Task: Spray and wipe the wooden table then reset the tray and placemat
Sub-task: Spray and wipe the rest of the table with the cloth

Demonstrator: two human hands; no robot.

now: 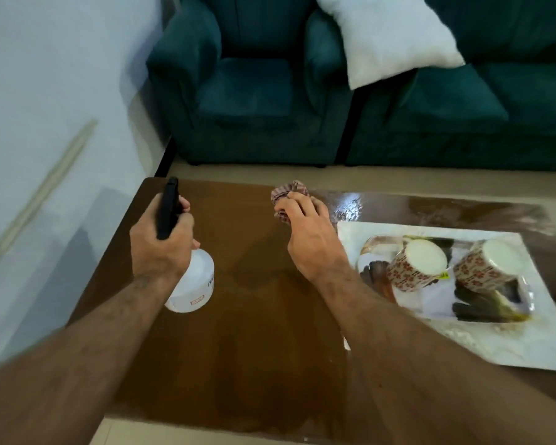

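Note:
My left hand (161, 242) grips a white spray bottle (195, 284) by its black trigger head, held over the left part of the glossy brown wooden table (254, 332). My right hand (305, 232) is closed on a bunched checked cloth (286, 195) near the table's far middle. To the right lies a white placemat (495, 345) with a clear patterned tray (430, 303) on it. Two floral cups (418, 264) (485, 264) stand upside down on the tray.
A teal armchair (244, 85) and a teal sofa (482, 101) with a white cushion (389, 36) stand beyond the table's far edge. A pale wall (45, 123) runs along the left. Beige floor shows between table and seats.

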